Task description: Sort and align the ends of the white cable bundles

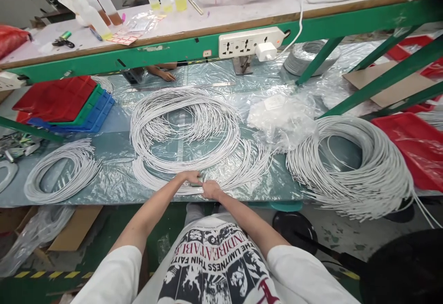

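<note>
A curved bundle of white cables (151, 177) lies along the front edge of the worktable, its ends fanning out to the right. My left hand (189, 177) is closed at the middle of this bundle, fingers pointing right. Close beside it, my right hand (211, 189) is closed round the same bundle. A small greyish piece shows between the two hands, too small to name. Just beyond them rests a large looped coil of white cables (185, 160), heaped with more cable at its far side.
Cable coils lie left (62, 170) and right (377, 170), with a clear plastic bag (282, 122) between the middle and right coils. Stacked trays (58, 98) stand at left. A green-framed shelf (166, 51) with a power strip (251, 42) crosses above. Another person's hand (166, 75) shows beyond.
</note>
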Motion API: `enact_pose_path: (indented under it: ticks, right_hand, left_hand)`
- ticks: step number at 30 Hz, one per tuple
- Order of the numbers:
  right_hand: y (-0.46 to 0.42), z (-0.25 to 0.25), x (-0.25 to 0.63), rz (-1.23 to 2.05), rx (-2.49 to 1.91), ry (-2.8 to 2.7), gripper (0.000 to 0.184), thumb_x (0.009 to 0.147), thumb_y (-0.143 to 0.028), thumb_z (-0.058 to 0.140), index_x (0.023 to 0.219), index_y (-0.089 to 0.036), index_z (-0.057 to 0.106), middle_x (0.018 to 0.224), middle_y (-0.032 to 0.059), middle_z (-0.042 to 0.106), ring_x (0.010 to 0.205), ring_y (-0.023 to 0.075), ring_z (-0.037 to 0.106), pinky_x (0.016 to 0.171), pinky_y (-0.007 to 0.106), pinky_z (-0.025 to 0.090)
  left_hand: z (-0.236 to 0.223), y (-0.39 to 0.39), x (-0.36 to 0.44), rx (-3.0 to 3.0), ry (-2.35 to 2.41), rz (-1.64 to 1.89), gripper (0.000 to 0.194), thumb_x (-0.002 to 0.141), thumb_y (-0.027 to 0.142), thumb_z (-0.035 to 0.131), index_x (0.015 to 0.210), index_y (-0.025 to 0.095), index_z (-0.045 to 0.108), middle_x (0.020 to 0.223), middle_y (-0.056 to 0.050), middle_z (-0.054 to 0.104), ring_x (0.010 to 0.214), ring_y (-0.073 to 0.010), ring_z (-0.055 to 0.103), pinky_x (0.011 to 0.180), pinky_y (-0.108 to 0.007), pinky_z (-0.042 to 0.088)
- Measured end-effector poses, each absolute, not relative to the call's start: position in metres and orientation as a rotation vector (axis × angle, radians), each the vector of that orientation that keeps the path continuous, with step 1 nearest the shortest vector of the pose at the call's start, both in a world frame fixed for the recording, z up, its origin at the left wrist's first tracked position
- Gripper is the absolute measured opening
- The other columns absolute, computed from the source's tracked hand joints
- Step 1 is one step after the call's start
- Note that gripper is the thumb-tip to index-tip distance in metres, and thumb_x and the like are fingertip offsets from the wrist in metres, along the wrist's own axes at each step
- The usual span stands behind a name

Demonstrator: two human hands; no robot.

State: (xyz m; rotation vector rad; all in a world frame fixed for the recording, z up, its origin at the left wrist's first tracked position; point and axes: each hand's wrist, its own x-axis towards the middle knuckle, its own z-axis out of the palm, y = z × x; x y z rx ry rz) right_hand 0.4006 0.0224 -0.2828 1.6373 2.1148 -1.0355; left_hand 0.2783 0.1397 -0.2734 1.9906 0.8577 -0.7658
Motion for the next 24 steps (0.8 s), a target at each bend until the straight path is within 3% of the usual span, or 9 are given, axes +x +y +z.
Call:
enact_pose_path:
  ticks: [5,8,11,16,20,24]
  right_hand:
    - [0.024,-0.283,0.402,-1.020,1.606,2.132,0.036,0.093,-0.040,0.063,0.113,-0.011,0.064,0.118,0.0120,0.065,0.110,0.0240,0.062,0.098,0.046,0.051]
    - [0.024,-0.279,0.402,-1.020,1.590,2.149,0.035,0.093,-0.039,0.063,0.113,-0.011,0.064,0.117,0.0118,0.065,0.110,0.0238,0.062,0.097,0.046,0.051]
    - [0.024,-0.277,0.402,-1.030,1.593,2.156,0.033,0.093,-0.037,0.063,0.114,-0.011,0.064,0.119,0.0116,0.064,0.111,0.0241,0.061,0.098,0.047,0.050]
    - [0.028,-0.275,0.403,-1.081,1.602,2.134,0.033,0.093,-0.037,0.064,0.113,-0.012,0.065,0.119,0.0116,0.064,0.112,0.0244,0.061,0.099,0.047,0.050]
    - [0.035,-0.274,0.404,-1.130,1.585,2.137,0.031,0.093,-0.037,0.063,0.112,-0.012,0.065,0.118,0.0111,0.065,0.111,0.0239,0.062,0.099,0.047,0.050]
    - [0.039,-0.275,0.404,-1.169,1.560,2.143,0.031,0.092,-0.036,0.065,0.111,-0.011,0.065,0.117,0.0115,0.066,0.111,0.0237,0.062,0.098,0.046,0.051]
  left_hand:
    - [-0.270,0.130,0.277,2.035,0.836,-0.785,0.034,0.078,0.034,0.077,0.102,0.013,0.063,0.100,-0.005,0.064,0.091,-0.0197,0.060,0.087,-0.037,0.050]
    - [-0.265,0.132,0.274,2.042,0.855,-0.787,0.030,0.077,0.037,0.076,0.088,0.013,0.063,0.082,-0.001,0.061,0.077,-0.0167,0.058,0.076,-0.031,0.048]
    - [-0.255,0.138,0.272,2.037,0.864,-0.818,0.032,0.077,0.041,0.074,0.070,0.014,0.058,0.061,0.005,0.048,0.059,-0.0121,0.047,0.063,-0.026,0.042]
    - [-0.225,0.133,0.272,2.089,0.843,-0.804,0.027,0.071,0.037,0.071,0.062,0.016,0.058,0.050,0.005,0.039,0.054,-0.0123,0.041,0.056,-0.026,0.032]
    - [-0.202,0.104,0.268,2.196,0.818,-0.749,0.018,0.061,0.027,0.072,0.074,0.016,0.067,0.068,-0.001,0.059,0.072,-0.0201,0.055,0.066,-0.028,0.038]
    - [-0.190,0.070,0.262,2.257,0.883,-0.708,0.026,0.065,0.025,0.069,0.089,0.014,0.068,0.098,-0.013,0.065,0.086,-0.0285,0.061,0.076,-0.033,0.045]
